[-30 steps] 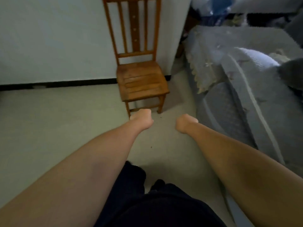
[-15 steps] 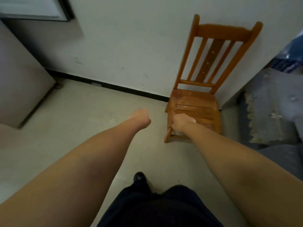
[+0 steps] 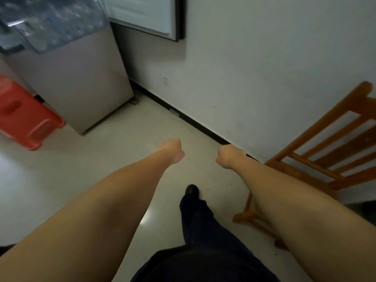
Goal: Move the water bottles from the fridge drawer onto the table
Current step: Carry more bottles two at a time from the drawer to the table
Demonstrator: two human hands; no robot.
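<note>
Floor under me: smooth, pale, glossy, small glare spot near my leg. Wall: matt off-white paint, few scuffs, dark strip along base. Fridge side: smooth grey-beige panel, dull satin sheen. Drawer sticking out up top: clear glossy plastic, contents blurred. Stool beside fridge: red moulded plastic, slight shine. Chair on my right: varnished orange-brown wood, slatted. My trousers: dark matt cloth. Shoe: black, faintly shiny.
</note>
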